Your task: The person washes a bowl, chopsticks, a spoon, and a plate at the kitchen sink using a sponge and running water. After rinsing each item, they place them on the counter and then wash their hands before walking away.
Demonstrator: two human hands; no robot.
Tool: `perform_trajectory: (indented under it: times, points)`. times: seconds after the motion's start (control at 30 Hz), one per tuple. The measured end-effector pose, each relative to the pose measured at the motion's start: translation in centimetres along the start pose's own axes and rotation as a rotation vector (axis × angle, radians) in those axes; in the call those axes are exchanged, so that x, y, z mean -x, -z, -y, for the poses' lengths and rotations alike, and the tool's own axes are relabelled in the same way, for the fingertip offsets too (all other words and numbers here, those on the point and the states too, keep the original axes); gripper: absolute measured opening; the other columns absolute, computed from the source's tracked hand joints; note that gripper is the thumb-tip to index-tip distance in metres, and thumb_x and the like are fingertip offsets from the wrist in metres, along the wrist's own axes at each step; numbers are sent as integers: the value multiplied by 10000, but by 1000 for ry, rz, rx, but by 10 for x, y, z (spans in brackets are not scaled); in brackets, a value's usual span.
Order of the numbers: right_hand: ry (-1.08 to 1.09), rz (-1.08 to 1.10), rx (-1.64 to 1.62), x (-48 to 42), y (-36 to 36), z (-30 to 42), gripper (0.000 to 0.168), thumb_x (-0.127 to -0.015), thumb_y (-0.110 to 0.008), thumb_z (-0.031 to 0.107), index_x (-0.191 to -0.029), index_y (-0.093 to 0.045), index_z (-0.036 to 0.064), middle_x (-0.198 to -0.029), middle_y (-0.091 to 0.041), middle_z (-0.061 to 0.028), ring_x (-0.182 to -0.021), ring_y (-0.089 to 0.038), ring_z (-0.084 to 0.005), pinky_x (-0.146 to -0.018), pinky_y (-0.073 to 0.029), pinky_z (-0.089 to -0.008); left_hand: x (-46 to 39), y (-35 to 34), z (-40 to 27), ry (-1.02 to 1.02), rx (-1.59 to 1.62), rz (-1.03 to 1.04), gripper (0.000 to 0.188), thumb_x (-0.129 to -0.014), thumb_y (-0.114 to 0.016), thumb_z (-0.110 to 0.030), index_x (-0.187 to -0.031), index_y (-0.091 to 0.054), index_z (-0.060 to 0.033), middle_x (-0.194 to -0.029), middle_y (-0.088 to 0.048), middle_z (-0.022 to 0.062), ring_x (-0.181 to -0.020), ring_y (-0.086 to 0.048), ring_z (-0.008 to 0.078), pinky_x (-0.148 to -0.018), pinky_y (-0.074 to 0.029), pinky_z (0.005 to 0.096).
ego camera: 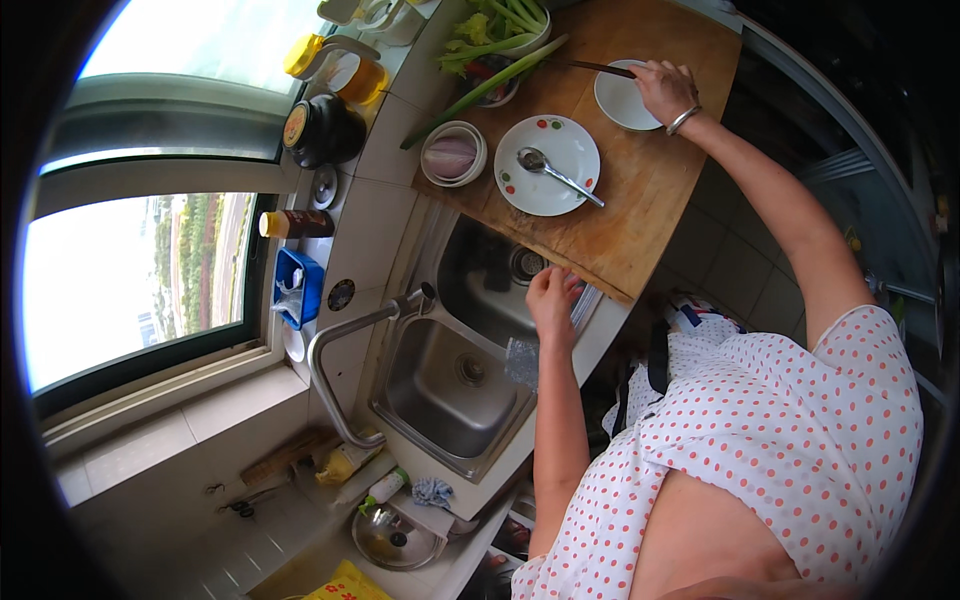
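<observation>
My right hand reaches across the wooden cutting board and grips a long, thin dark brown utensil; its exact kind is unclear. Under that hand sits a white bowl, partly covered by it. My left hand hovers at the board's near edge, over the sink, fingers bent; whether it touches the edge is unclear. A white plate with fruit decorations bears a metal spoon. To its left, stacked small bowls hold a peeled shallot or onion piece.
A green stalk lies across another bowl, near a bowl of celery. The double steel sink has a curved faucet; grey mesh cloth hangs by my left forearm. Jars and a blue basket line the window ledge.
</observation>
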State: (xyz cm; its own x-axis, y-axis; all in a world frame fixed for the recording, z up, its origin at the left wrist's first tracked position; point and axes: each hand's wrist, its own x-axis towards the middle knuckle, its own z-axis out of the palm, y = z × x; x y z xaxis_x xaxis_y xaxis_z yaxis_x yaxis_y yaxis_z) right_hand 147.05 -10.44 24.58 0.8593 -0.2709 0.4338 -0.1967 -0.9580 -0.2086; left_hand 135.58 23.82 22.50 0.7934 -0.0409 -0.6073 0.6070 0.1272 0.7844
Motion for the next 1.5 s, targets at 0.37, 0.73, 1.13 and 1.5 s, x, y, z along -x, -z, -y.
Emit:
perform_trajectory:
  times: [0.37, 0.73, 1.13, 1.5]
  points:
    - [292, -137, -220, 19, 4, 10, 198, -764, -576, 132, -943, -621, 59, -926, -608, -77, -874, -554, -251, -731, -408, -381, -80, -73, -26, 245, 190, -14, 330, -902, -407, -165, -1104, -405, 96, -886, -609, 231, -704, -648, 287, -483, -536, 295]
    - [357, 510, -283, 114, 27, 175, 244, -780, -597, 257, -890, -573, 40, -801, -609, -159, -741, -606, -319, -637, -488, -420, -24, -20, -12, -130, 452, -120, 217, -818, -385, 0, -948, -491, 138, -848, -590, 212, -627, -626, 275, -523, -563, 325]
    - [391, 701, -1108, 222, 42, 367, 242, -676, -612, 72, -892, -638, -34, -662, -611, -122, -557, -596, -169, -542, -471, -261, 109, 269, 68, -68, 494, -539, 285, -804, -409, -12, -1021, -433, 171, -833, -594, 232, -605, -639, 282, -466, -539, 270]
    - [388, 780, -862, 285, 8, 405, 226, -685, -610, 96, -883, -655, -4, -678, -612, -124, -582, -605, -203, -562, -481, -283, -33, 384, 198, 367, 511, -441, 261, -838, -402, -8, -1074, -396, 104, -853, -577, 238, -630, -632, 300, -461, -546, 285]
